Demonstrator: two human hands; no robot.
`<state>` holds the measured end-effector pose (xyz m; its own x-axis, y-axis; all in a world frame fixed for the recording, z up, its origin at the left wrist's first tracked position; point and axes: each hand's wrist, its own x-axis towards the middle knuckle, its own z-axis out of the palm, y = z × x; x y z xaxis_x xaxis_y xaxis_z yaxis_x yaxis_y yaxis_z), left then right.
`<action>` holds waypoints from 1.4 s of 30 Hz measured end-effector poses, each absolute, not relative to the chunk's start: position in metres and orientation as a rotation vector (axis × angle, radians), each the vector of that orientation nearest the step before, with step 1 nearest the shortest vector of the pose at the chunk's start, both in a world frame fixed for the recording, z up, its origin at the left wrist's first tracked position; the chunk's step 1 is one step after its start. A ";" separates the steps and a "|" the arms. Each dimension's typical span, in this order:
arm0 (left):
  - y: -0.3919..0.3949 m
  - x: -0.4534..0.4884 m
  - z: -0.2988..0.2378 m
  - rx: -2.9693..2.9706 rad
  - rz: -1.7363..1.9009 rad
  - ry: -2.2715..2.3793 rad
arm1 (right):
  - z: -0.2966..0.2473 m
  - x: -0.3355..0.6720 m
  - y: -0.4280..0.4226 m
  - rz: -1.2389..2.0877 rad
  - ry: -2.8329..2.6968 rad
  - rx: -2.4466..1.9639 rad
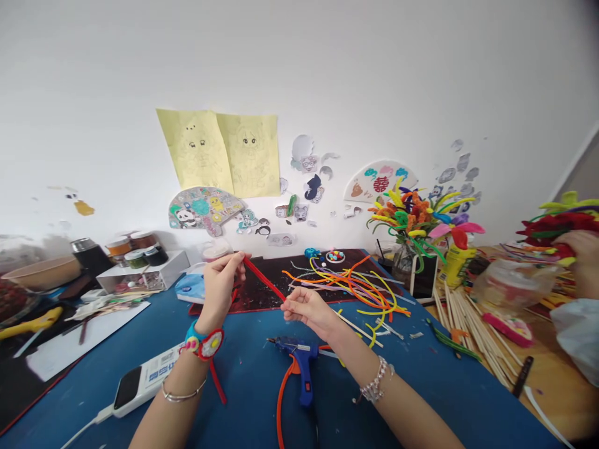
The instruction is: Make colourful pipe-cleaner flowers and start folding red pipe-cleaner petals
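Note:
My left hand (221,288) and my right hand (306,310) both pinch a red pipe cleaner (263,279), which runs taut between them above a black mat (266,280). A red strand (218,381) also hangs below my left wrist, and I cannot tell if it is the same piece. A thin wooden stick (360,329) extends from my right hand toward the lower right. Close below that hand lies a blue hot glue gun (299,360) with an orange cord. A tangle of colored pipe cleaners (349,288) lies just beyond it.
A co-worker's hand (580,262) holds a red and green pipe-cleaner bunch at the far right. Loose wooden skewers (472,330), a vase of pipe-cleaner flowers (412,227), a white power strip (145,380) and jars (133,252) surround the blue tabletop (421,380).

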<state>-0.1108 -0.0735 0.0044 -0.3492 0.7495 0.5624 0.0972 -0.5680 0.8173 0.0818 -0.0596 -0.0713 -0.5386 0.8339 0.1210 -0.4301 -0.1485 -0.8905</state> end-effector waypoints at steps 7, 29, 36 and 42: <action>-0.076 -0.108 0.004 1.468 1.922 1.146 | -0.078 0.083 -0.060 1.817 -1.203 -0.517; -0.063 -0.101 -0.002 1.120 1.465 0.895 | -0.099 0.095 -0.049 1.786 -1.352 -0.552; -0.067 -0.099 -0.003 1.204 1.493 0.916 | -0.096 0.102 -0.043 1.687 -1.375 -0.551; -0.061 -0.082 -0.016 1.392 1.536 1.183 | -0.092 0.125 -0.023 1.590 -1.164 -0.577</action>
